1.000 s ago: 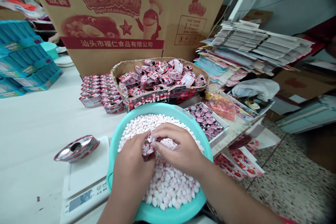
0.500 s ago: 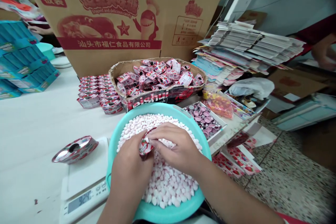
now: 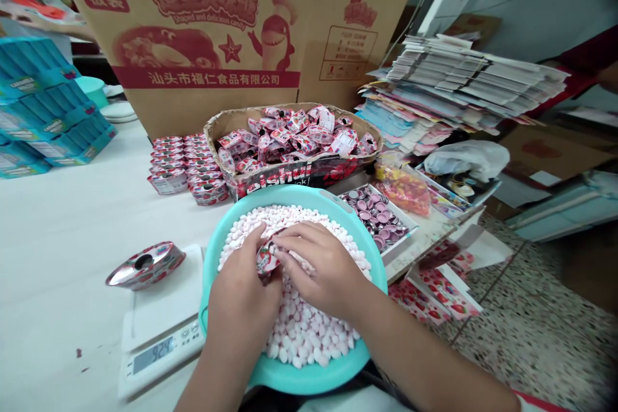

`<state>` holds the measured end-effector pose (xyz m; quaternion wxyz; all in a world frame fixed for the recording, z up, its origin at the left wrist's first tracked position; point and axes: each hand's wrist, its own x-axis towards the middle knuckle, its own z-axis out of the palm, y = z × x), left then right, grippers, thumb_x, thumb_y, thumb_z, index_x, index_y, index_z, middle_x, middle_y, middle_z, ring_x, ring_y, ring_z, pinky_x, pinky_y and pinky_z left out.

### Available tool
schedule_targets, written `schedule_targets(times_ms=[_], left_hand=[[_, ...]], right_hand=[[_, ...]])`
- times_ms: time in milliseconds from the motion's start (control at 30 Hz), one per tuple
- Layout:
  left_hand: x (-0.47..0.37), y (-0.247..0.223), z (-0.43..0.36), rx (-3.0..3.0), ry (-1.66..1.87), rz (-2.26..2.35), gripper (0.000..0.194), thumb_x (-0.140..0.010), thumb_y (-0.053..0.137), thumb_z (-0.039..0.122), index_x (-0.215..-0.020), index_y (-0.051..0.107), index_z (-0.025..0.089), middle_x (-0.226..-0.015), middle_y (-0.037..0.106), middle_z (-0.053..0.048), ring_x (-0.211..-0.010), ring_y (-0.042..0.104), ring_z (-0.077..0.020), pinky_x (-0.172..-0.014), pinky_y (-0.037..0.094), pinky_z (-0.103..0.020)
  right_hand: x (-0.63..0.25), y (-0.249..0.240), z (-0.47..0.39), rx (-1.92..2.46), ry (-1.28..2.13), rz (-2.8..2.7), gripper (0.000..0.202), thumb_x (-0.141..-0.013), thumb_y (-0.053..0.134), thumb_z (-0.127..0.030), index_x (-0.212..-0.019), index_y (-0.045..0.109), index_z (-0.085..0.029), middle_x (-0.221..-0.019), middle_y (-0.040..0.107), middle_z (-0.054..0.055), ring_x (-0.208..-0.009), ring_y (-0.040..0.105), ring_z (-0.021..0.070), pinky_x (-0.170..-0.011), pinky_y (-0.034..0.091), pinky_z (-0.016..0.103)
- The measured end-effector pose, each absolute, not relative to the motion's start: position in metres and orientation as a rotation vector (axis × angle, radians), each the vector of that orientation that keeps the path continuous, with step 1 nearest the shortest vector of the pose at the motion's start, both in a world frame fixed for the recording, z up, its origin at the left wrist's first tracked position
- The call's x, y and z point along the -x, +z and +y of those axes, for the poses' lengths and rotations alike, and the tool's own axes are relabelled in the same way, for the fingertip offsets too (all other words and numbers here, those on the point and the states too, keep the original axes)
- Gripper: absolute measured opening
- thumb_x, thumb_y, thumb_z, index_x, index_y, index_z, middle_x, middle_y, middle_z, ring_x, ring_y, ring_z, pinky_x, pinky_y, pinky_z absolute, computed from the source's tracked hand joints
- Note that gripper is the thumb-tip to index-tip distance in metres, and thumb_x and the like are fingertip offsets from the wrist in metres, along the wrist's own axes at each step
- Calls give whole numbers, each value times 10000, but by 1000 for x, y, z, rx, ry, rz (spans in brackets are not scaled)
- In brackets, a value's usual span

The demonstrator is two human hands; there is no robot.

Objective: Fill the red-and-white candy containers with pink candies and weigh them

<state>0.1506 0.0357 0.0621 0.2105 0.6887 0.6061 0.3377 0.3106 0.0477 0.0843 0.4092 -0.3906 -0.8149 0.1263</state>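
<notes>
My left hand (image 3: 246,290) is wrapped round a small red and silver candy pack (image 3: 265,259) over a turquoise basin (image 3: 309,378) of pale pink-white candies (image 3: 299,341). My right hand (image 3: 323,267) has its thumb and fingertips pinched together at the top of the pack; what they hold is too small to name. Left of the basin, a similar pack (image 3: 145,264) with a dark round hole rests on a white scale (image 3: 164,309), whose display shows 924.
A cut-open carton (image 3: 284,180) full of packs stands behind the basin, beside stacked packs (image 3: 186,170). Round lids (image 3: 376,215) lie in a box at the right. Blue boxes (image 3: 48,109) are stacked left, paper sheets (image 3: 463,77) right. Other people's arms show at both edges.
The whole view has shifted slightly. Both hands remain at the pack with nearly the same hold. At the far left, another person's arm has come further into view.
</notes>
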Motion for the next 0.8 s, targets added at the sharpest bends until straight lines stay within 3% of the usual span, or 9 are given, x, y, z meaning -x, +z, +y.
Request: schedule_targets(times_ms=[167,267,433,567,700,800], left_hand=[[-151,65,35,-1910,960,1675,562,-828,588,213,-1374,485,294,-1310,662,-63,-1089,679,-301,-864,541,-446],[-151,65,35,-1934,999,1645,549,-833,589,206,-1365,493,299,-1307,661,-52,-1113,669,-289,-891,532,-428],[-149,61,33,-1886,1056,1591,531,-843,591,213,-1361,499,283,-1311,658,-56,-1140,657,-282,-925,521,-428],[-147,62,32,-1790,1144,1527,470,-852,632,270,-1311,534,273,-1296,658,-61,-1146,651,-260,-944,525,-402],[-147,66,32,-1706,1279,1447,422,-810,706,328,-1210,605,240,-1183,694,-58,-1056,677,-240,-917,547,-367],[-145,67,31,-1677,1299,1388,427,-760,742,307,-1166,647,218,-1103,713,-56,-979,695,-235,-851,573,-345]], right_hand=[[-309,84,45,933,383,-2008,234,-907,546,-109,-1058,712,-175,-1095,685,110,-1033,624,215,-924,526,390],[-309,83,45,912,373,-2000,358,-900,496,-56,-1186,674,-178,-1085,689,114,-1030,638,210,-904,540,390],[-308,78,46,783,396,-1958,578,-911,478,-14,-1416,504,-295,-1123,749,31,-1085,669,182,-988,521,417],[-308,78,46,894,440,-1798,468,-891,612,-99,-1317,602,-293,-1219,718,39,-1152,653,191,-1040,511,394],[-311,81,47,973,540,-1669,400,-879,679,-199,-1272,645,-272,-1368,632,74,-1280,579,232,-1122,445,447],[-311,85,47,904,822,-1642,329,-892,676,-278,-1221,679,-264,-1302,670,78,-1231,616,232,-1075,491,439]])
